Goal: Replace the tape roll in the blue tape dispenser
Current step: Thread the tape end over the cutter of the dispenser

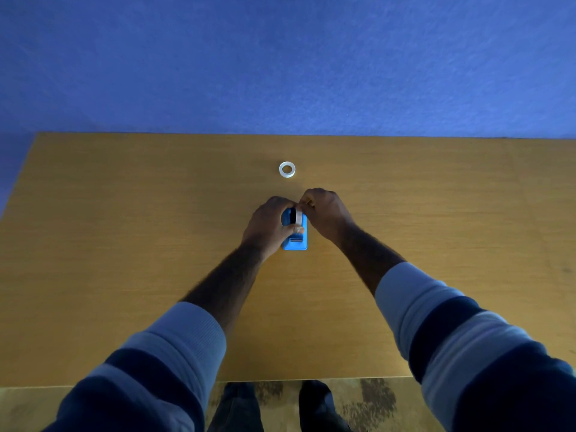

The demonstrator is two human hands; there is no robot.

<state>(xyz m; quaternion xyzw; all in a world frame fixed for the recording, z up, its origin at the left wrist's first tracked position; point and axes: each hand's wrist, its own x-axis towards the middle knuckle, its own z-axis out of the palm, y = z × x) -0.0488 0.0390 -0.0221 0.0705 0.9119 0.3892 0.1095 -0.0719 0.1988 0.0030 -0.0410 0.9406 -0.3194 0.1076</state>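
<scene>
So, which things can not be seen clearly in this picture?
Head view only:
- Far end of the blue plastic tape dispenser: covered by the left hand and right hand.
- Tape roll in the dispenser: mostly hidden by fingers; seated or lifted, cannot tell.
- Small white ring-shaped tape roll on the wooden table: too small to judge as full or used.

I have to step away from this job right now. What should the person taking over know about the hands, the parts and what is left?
Left hand: wrapped around the blue tape dispenser, steadying it on the table.
Right hand: fingers pinched on the tape roll at the dispenser's top; whether it is going in or coming out is unclear.
A second tape ring lies flat on the table beyond the hands, untouched.
Done: dispenser is held.
Left: finish the swap and check that the roll in the dispenser is seated.
</scene>
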